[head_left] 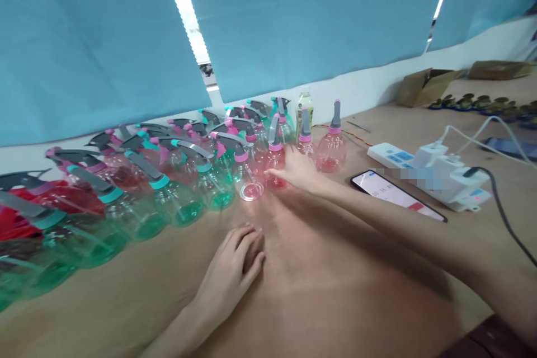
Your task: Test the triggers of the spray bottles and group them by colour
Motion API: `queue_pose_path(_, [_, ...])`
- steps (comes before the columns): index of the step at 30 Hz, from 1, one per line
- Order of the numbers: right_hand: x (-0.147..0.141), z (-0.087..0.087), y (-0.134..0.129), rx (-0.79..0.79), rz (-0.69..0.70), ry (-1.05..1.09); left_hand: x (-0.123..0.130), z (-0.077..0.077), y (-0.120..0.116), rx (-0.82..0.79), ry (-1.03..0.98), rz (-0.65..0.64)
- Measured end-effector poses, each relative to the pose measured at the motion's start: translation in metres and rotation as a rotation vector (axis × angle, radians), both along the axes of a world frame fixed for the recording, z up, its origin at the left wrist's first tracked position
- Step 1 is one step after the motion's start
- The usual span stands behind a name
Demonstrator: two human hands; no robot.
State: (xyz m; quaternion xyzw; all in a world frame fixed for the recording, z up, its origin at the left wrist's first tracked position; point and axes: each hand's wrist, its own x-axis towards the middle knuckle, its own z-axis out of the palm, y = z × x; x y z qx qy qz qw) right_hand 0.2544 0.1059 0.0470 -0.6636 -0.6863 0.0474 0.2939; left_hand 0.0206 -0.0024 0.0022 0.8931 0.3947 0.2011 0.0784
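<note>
"At the near middle of the table (293,291), what do you see first?"

"The left hand (235,257), lying there with its fingers loosely curled and nothing in them."

"And to the left of it?"

"A slanting row of green spray bottles (180,204) with grey triggers and teal collars, running from the near left corner toward the middle. Some red material (17,226) shows among the bottles at the far left side."

"Over on the right?"

"A phone (394,196) lies face up with its screen lit, and just beyond it sits a white power strip (432,170) with plugs in it."

"Where is the right hand (296,168)?"

"Farther out than the left, closed around the body of a pink spray bottle (274,162). That bottle stands upright at the right end of the cluster; I can't tell whether its base touches the table."

"Its neighbours?"

"A clear bottle with a pink collar (243,165) is just to its left, and a rounder pink bottle (331,151) stands to the right, past the hand."

"And farthest away?"

"A drink bottle (305,103) near the wall, an open cardboard box (423,86) at the far right, and a blue curtain (104,39) across the back."
</note>
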Motion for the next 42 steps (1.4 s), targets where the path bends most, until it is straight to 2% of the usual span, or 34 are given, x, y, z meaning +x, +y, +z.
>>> queue_pose_path(4, [0.006,-0.002,-0.020,-0.019,0.005,-0.006,0.015,-0.001,-0.001,-0.035,-0.058,0.015])
queue_pose_path(9, [0.021,0.002,-0.062,-0.026,0.111,-0.046,0.043,-0.005,0.007,-0.120,-0.248,0.118])
queue_pose_path(14, [0.033,0.014,-0.103,-0.092,0.207,-0.010,0.075,-0.010,0.017,-0.249,-0.444,0.039])
queue_pose_path(17, [0.039,0.021,-0.120,-0.138,0.293,0.052,0.090,-0.011,0.014,-0.346,-0.528,-0.036])
queue_pose_path(19, [0.042,0.024,-0.126,-0.123,0.337,0.132,0.096,-0.010,0.009,-0.346,-0.549,-0.055])
queue_pose_path(22, [0.041,0.026,-0.128,-0.084,0.366,0.349,0.101,-0.009,0.001,-0.258,-0.528,0.000])
queue_pose_path(26, [0.031,0.029,-0.124,-0.038,0.312,0.613,0.105,-0.010,-0.007,-0.223,-0.493,0.073])
queue_pose_path(29, [0.025,0.029,-0.119,0.035,0.308,0.649,0.105,-0.013,-0.012,-0.227,-0.491,0.074])
queue_pose_path(33, [0.027,0.022,-0.110,0.083,0.371,0.650,0.103,-0.015,-0.022,-0.233,-0.480,0.009])
queue_pose_path(38, [0.035,0.011,-0.096,0.017,0.518,0.708,0.093,-0.010,-0.030,-0.269,-0.489,-0.057])
queue_pose_path(42, [0.037,0.018,-0.093,-0.121,0.736,0.783,0.081,-0.007,-0.032,-0.300,-0.486,-0.032])
